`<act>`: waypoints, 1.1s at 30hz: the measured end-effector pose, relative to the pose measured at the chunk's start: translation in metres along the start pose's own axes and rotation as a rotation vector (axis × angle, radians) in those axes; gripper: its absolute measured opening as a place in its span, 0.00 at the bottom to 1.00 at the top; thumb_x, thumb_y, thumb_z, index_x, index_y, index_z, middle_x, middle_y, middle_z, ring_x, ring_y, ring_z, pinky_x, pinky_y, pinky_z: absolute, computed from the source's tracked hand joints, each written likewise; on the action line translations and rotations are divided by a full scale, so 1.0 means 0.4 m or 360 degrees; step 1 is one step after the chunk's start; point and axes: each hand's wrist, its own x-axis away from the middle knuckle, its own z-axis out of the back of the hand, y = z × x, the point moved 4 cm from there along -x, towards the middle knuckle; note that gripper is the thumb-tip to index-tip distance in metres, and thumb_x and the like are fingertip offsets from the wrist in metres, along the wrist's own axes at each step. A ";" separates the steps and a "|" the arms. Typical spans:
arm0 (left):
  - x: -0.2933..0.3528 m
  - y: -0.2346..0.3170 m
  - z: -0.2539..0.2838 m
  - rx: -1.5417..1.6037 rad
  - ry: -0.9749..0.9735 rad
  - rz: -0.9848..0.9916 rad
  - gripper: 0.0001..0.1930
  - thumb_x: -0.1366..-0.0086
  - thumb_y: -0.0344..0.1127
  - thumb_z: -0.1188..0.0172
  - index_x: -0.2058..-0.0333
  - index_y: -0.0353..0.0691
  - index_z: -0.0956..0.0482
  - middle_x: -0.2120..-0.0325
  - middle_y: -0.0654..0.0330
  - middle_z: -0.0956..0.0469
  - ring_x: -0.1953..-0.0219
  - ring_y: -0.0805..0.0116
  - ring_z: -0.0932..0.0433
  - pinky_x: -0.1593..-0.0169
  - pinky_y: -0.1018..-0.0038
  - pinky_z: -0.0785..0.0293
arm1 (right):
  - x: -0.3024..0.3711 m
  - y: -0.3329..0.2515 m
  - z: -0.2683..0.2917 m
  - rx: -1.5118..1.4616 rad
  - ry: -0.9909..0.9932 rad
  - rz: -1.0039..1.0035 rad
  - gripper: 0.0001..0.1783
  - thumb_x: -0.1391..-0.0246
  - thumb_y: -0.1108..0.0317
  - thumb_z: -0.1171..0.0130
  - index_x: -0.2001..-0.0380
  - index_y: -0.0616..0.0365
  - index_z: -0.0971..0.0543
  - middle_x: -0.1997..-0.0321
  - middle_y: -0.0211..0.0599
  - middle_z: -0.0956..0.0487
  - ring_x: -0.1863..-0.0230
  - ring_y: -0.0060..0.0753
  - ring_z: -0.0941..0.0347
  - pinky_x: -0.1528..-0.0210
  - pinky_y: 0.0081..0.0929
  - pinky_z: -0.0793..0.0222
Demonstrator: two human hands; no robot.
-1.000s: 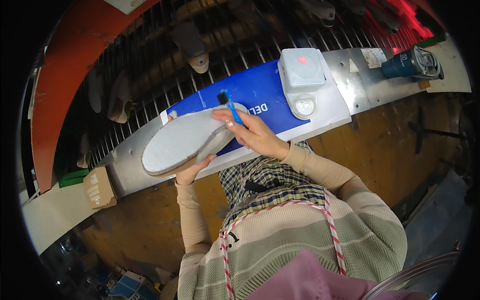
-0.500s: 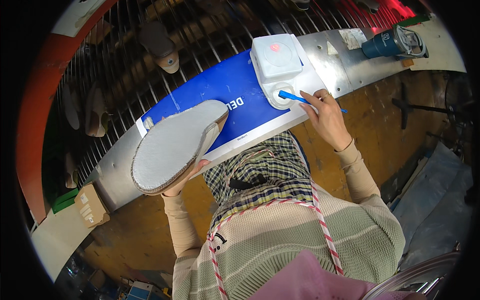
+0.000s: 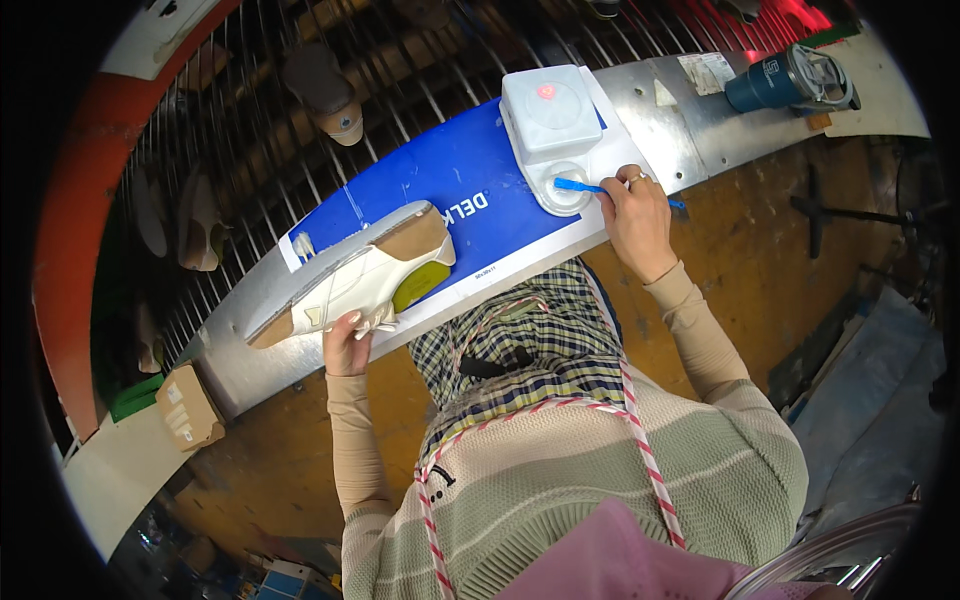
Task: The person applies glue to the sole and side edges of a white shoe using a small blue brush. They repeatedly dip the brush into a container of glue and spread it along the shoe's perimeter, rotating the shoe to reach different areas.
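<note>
My left hand [image 3: 347,348] grips a white and tan shoe [image 3: 365,282] by its laced upper. The shoe lies tilted on its side above the blue board [image 3: 395,190], its pale sole turned to the far left and its green lining toward me. In my right hand [image 3: 640,225] is a blue-handled brush [image 3: 592,187], fingers closed round the handle. The brush's tip is over the small round well of a white plastic dispenser [image 3: 550,120], a boxy container with a pink mark on top. Whether the tip touches what is in the well cannot be made out.
Beyond the metal ledge [image 3: 655,140] runs a rack of metal bars with several shoes, one a dark-soled shoe [image 3: 330,95]. A dark teal tumbler [image 3: 775,82] stands at the far right. A brown cardboard piece [image 3: 190,408] sits at the left end.
My left hand has turned the shoe from sole-up onto its side, so the upper and lining now show. My right hand and the brush have shifted slightly but stay at the well.
</note>
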 end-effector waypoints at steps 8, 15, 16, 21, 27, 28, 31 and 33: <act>-0.002 0.019 -0.148 0.0182 -0.0519 -0.0404 0.39 0.43 0.35 0.37 0.33 0.35 0.40 0.35 0.48 0.36 0.34 0.41 0.36 0.36 0.25 0.45 | 0.019 0.111 -0.042 -0.0888 -0.0524 -0.0631 0.11 0.44 0.65 0.36 0.65 0.64 0.14 0.73 0.31 0.20 0.74 0.21 0.33 0.71 0.22 0.37; 0.045 0.124 -0.361 0.0293 -0.0464 -0.0749 0.31 0.32 0.45 0.38 0.34 0.43 0.35 0.37 0.56 0.31 0.38 0.59 0.29 0.34 0.60 0.33 | -0.089 -0.021 0.038 -0.2146 -0.0488 -0.0948 0.11 0.39 0.68 0.39 0.64 0.66 0.16 0.74 0.27 0.21 0.78 0.15 0.38 0.75 0.17 0.44; 0.050 0.143 -0.395 -0.0068 -0.0312 -0.0968 0.30 0.33 0.42 0.38 0.35 0.43 0.35 0.38 0.55 0.30 0.39 0.58 0.29 0.35 0.61 0.32 | -0.124 -0.060 0.069 -0.2279 -0.0362 -0.0736 0.09 0.39 0.72 0.40 0.61 0.66 0.17 0.67 0.30 0.21 0.74 0.16 0.34 0.71 0.16 0.40; 0.121 0.258 -0.534 -0.1837 0.0228 -0.2593 0.30 0.38 0.31 0.34 0.39 0.51 0.34 0.38 0.49 0.31 0.37 0.40 0.33 0.38 0.50 0.28 | -0.236 -0.235 0.200 -0.2355 0.0189 -0.0110 0.11 0.46 0.76 0.32 0.59 0.67 0.16 0.55 0.33 0.27 0.64 0.17 0.30 0.57 0.16 0.30; 0.160 0.300 -0.542 -0.2024 0.0062 -0.3068 0.26 0.39 0.38 0.33 0.43 0.62 0.30 0.38 0.55 0.31 0.38 0.39 0.35 0.39 0.49 0.26 | -0.271 -0.333 0.269 -0.2005 0.0470 0.0246 0.11 0.48 0.78 0.31 0.59 0.64 0.15 0.57 0.33 0.29 0.62 0.18 0.32 0.63 0.15 0.33; 0.162 0.303 -0.541 -0.2035 0.0057 -0.3050 0.26 0.40 0.39 0.31 0.44 0.65 0.29 0.38 0.59 0.31 0.38 0.41 0.36 0.40 0.50 0.25 | -0.271 -0.341 0.272 -0.1980 0.0523 0.0266 0.11 0.49 0.77 0.30 0.60 0.61 0.14 0.59 0.32 0.29 0.62 0.19 0.32 0.65 0.16 0.34; 0.174 0.308 -0.540 -0.2134 0.0031 -0.3074 0.26 0.41 0.40 0.31 0.44 0.67 0.28 0.38 0.62 0.30 0.37 0.44 0.36 0.40 0.50 0.25 | -0.268 -0.353 0.280 -0.1820 0.0627 0.0309 0.11 0.50 0.78 0.30 0.61 0.59 0.14 0.60 0.31 0.28 0.63 0.19 0.32 0.66 0.15 0.35; 0.181 0.309 -0.541 -0.2185 0.0035 -0.3084 0.26 0.42 0.41 0.29 0.46 0.70 0.27 0.39 0.66 0.30 0.36 0.47 0.37 0.40 0.51 0.24 | -0.271 -0.350 0.288 -0.1680 0.0749 0.0301 0.11 0.51 0.76 0.29 0.62 0.58 0.13 0.62 0.31 0.27 0.65 0.20 0.31 0.68 0.17 0.35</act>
